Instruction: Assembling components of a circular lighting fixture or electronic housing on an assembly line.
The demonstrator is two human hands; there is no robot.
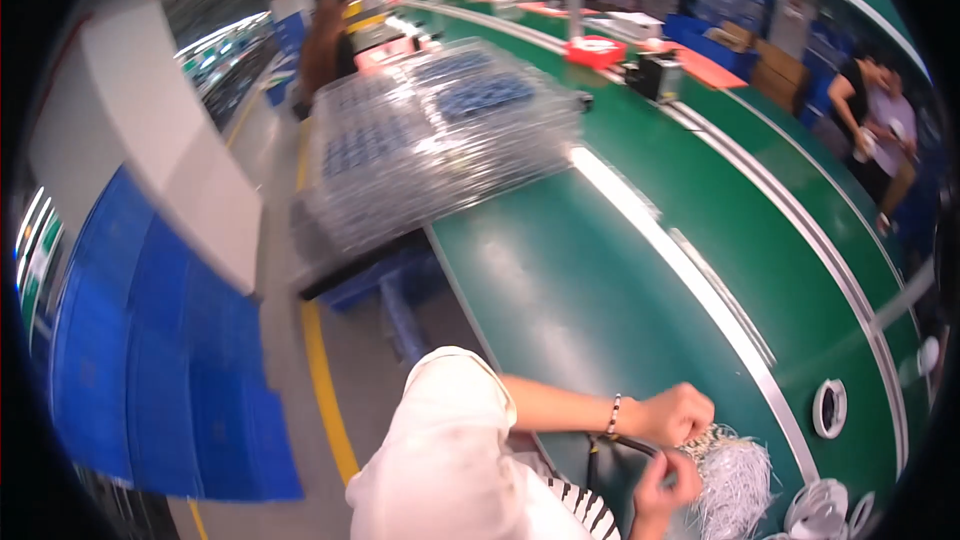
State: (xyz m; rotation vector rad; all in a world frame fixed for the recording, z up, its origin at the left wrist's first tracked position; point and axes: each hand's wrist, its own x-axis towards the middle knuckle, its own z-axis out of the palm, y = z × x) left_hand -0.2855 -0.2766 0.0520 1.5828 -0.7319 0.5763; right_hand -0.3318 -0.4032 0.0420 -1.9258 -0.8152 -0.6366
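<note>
My left hand (pixel 682 414), with a beaded bracelet at the wrist, is closed with curled fingers at the upper edge of a heap of thin white strips (pixel 735 485). Just below it, my right hand (pixel 668 485) has its fingers bent together in a pinch beside the same heap. Whatever the fingertips hold is too small to make out. A black curved tool handle (pixel 636 445) with yellow marks lies under my left wrist, close to the right hand; its kind is unclear. The heap rests on the green worktop (pixel 560 270).
Stacked clear plastic trays (pixel 440 140) with blue parts stand at the worktop's far end. White rings (pixel 820 510) lie at lower right, another ring (pixel 829 408) on the green conveyor (pixel 720 200). Blue bins (pixel 160 360) and a pillar (pixel 170 130) are left; two people (pixel 875 125) are at right.
</note>
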